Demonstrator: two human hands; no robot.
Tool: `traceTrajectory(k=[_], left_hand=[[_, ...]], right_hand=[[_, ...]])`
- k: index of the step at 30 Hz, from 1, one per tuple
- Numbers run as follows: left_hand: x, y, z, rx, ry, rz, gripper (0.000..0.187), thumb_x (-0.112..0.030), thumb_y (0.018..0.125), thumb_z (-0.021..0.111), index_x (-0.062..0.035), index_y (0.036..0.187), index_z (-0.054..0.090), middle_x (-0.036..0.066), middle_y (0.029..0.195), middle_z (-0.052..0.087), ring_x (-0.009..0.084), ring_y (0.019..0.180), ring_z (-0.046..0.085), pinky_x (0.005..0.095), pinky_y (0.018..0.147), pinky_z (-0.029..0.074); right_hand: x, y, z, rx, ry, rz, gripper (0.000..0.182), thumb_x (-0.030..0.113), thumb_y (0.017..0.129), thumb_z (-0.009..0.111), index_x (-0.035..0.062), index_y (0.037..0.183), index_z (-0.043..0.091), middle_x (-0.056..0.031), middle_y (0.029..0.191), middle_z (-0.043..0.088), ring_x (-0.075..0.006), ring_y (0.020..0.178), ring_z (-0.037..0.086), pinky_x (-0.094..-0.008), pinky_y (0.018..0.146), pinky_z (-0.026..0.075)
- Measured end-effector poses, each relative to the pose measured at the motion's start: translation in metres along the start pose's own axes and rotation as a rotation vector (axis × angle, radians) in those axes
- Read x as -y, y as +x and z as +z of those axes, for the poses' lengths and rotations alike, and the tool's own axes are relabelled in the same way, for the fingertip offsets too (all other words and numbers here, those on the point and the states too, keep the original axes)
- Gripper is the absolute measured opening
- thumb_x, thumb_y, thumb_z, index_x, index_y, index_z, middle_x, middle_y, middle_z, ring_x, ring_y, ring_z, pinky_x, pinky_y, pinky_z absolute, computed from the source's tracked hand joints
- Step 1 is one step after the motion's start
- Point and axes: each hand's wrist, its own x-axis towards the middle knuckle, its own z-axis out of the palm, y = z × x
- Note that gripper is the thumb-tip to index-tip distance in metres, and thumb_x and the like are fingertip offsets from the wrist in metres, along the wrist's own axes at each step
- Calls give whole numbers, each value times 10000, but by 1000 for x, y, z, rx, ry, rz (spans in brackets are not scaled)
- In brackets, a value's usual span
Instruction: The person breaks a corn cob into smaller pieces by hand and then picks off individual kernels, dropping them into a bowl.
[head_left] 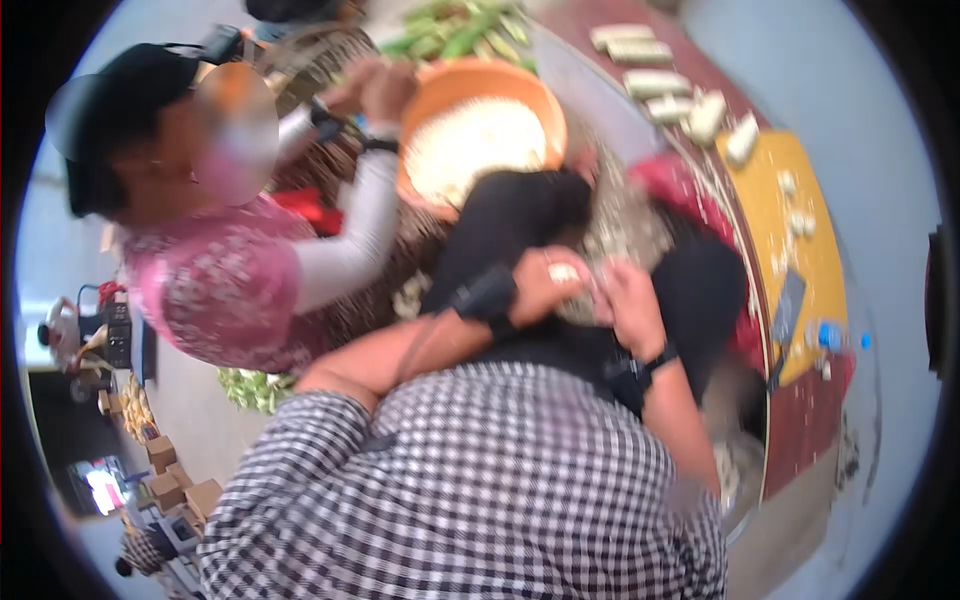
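Over my lap, my left hand (545, 287) is closed around some pale corn (563, 272), mostly hidden by the fingers. Close beside it, my right hand (632, 308) has its fingers curled in towards the left one. Blur hides what, if anything, those right fingers grip. Ahead of my hands stands an orange basin (548, 105) with many pale corn kernels (480, 145) in it. My dark-clad leg lies against its near side.
At left sits a co-worker in a pink top (225, 280), arms raised by the basin. Green husks (460, 30) lie behind it. Several white corn cobs (655, 85) lie on a maroon board (690, 45). A yellow board (795, 210) bears a cleaver (788, 305) and a bottle (832, 336).
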Motion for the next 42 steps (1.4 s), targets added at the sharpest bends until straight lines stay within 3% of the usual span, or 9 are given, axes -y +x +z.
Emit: traceTrajectory(k=[4, 13, 31, 34, 36, 37, 40, 41, 42], left_hand=[[-6, -4, 0, -1, -88, -194, 104, -132, 781, 628, -64, 860, 623, -8, 731, 585, 54, 644, 521, 210, 561, 425], [7, -5, 7, -101, -180, -184, 136, -166, 764, 633, -66, 851, 603, -37, 630, 526, 34, 522, 438, 192, 453, 326], [3, -10, 10, -90, -1, 14, 221, -217, 734, 659, -35, 854, 625, 21, 743, 620, 70, 721, 537, 245, 684, 454], [8, -5, 7, -73, 190, 178, 164, -191, 738, 650, -51, 818, 618, 31, 754, 613, 111, 733, 566, 269, 679, 472], [17, 8, -6, 2, 987, 911, 128, -172, 709, 635, -74, 784, 600, 47, 793, 596, 180, 786, 588, 304, 658, 492], [10, 5, -5, -13, 1107, 932, 135, -186, 675, 605, -91, 768, 580, 55, 814, 569, 236, 831, 579, 333, 638, 504], [7, 9, 1, 89, 1312, 597, 148, -170, 644, 630, -73, 735, 564, 48, 792, 557, 225, 762, 575, 319, 640, 508], [11, 6, 2, 4, 1019, 641, 104, -115, 658, 633, -57, 714, 567, 54, 763, 551, 231, 761, 572, 329, 640, 509], [16, 5, 7, -89, 483, 338, 65, -53, 692, 628, -43, 742, 587, 51, 731, 568, 180, 720, 583, 305, 624, 502]], right_hand=[[3, -2, 3, -2, 46, 66, 69, 77, 916, 482, 39, 879, 526, -15, 692, 505, -59, 528, 443, -183, 431, 353], [-5, 3, 5, -48, -25, 23, 52, 41, 895, 507, 26, 849, 526, -43, 703, 533, -80, 546, 463, -200, 463, 386], [-2, -3, 4, 58, 240, 87, 27, 31, 868, 517, 33, 843, 525, -12, 675, 480, -72, 526, 409, -194, 454, 336], [-8, 1, 0, 57, 262, 97, 79, 57, 884, 486, 59, 818, 529, 4, 654, 477, -71, 525, 429, -183, 453, 344], [-18, 3, -6, 46, 208, 59, 112, 51, 891, 450, 82, 806, 516, 7, 665, 480, -69, 488, 423, -189, 428, 336], [-13, 1, -4, 50, 171, 49, 110, 24, 852, 433, 71, 794, 515, -29, 675, 485, -115, 521, 456, -241, 451, 356], [-7, -6, -9, 201, -649, -541, 177, 30, 901, 347, 49, 881, 521, 29, 687, 434, -74, 574, 406, -219, 511, 365], [-27, 4, -13, 207, -366, -421, 173, 32, 899, 351, 60, 862, 518, 32, 687, 424, -74, 572, 389, -221, 516, 360], [-35, 9, -14, 247, 32, -211, 138, 68, 918, 391, 67, 850, 511, 34, 693, 422, -59, 572, 376, -203, 499, 335]])
